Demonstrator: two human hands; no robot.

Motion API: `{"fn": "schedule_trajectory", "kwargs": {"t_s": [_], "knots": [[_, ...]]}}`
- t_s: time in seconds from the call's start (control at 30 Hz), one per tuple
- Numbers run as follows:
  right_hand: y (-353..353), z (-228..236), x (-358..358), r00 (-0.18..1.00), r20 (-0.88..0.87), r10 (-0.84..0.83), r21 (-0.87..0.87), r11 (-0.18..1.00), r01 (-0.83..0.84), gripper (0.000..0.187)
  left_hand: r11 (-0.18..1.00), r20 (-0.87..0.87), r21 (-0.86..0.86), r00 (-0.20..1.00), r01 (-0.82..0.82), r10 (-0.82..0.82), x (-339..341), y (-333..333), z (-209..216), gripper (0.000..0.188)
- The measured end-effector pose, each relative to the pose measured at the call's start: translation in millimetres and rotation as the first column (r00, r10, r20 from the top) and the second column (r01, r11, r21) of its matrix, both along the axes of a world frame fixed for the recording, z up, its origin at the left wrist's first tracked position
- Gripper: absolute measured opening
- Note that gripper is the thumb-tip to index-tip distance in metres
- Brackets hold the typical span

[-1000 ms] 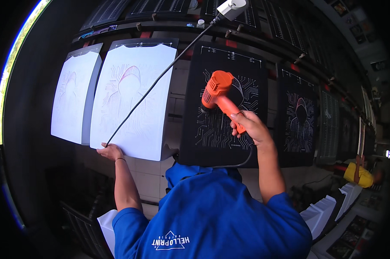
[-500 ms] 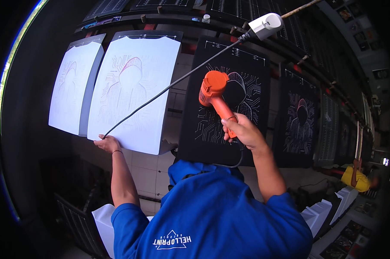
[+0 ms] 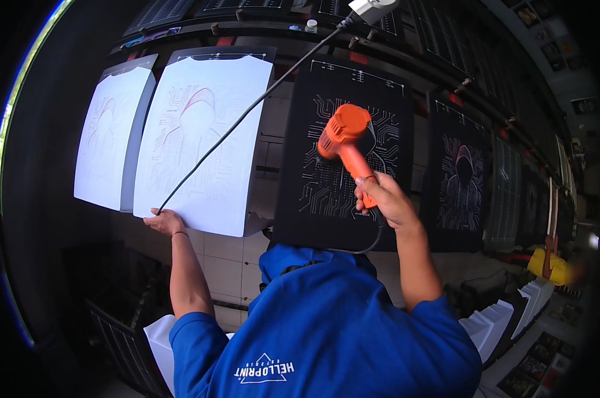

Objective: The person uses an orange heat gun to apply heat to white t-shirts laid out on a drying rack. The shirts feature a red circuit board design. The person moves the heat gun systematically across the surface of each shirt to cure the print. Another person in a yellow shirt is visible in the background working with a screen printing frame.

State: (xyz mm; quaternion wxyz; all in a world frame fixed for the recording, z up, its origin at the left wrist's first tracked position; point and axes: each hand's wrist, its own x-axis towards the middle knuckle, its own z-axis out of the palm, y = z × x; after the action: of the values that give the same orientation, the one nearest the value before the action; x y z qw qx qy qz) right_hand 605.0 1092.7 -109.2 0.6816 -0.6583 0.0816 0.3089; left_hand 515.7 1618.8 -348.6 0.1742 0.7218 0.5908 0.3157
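My right hand (image 3: 387,199) is wrapped round the handle of an orange heat gun (image 3: 346,129), above a black printed panel (image 3: 297,169) with a hooded figure and circuit lines. A cord hangs from the handle's end toward the panel's near edge. My left hand (image 3: 164,221) is closed on a dark power cable (image 3: 230,129), beside the near left corner of a white printed fabric panel (image 3: 240,205). The cable stretches up across that white panel to a white plug connector (image 3: 374,9) at the top. What the left fingers cover is partly hidden.
A second white printed panel (image 3: 91,176) lies at the left, and another black printed one (image 3: 439,179) to the right. Beyond them runs a dark rail with a small white bottle (image 3: 311,26). A person in yellow (image 3: 549,266) is at far right. White sheets (image 3: 489,325) stand behind me.
The heat gun and my right hand have shifted slightly right, the gun's head turning. The plug connector has swung up and left, with the cable. My left hand has barely moved.
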Motion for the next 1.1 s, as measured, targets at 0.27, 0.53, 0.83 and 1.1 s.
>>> {"fn": "schedule_trajectory", "kwargs": {"t_s": [0.27, 0.53, 0.83, 1.1], "knots": [[-8, -3, -2, 0.999, 0.000, -0.042, -0.010, 0.999, 0.042, 0.028, 0.999, -0.021, -0.042, 1.000, -0.009, 0.008, -3, 2, -4, 0.057], [-1, 3, -26, 0.995, -0.053, 0.081, 0.014, 0.997, -0.080, 0.030, 0.995, -0.013, -0.097, 1.000, -0.023, 0.022, 4, -11, 12, 0.055], [-24, -4, -21, 0.993, 0.016, -0.114, -0.037, 0.993, 0.115, 0.029, 0.998, -0.011, -0.063, 1.000, 0.009, -0.010, -1, 1, -4, 0.056], [-22, -3, -28, 0.998, -0.001, -0.055, 0.062, 0.997, 0.055, 0.032, 1.000, 0.027, -0.008, 1.000, -0.011, 0.011, -3, 6, -11, 0.051]]}}
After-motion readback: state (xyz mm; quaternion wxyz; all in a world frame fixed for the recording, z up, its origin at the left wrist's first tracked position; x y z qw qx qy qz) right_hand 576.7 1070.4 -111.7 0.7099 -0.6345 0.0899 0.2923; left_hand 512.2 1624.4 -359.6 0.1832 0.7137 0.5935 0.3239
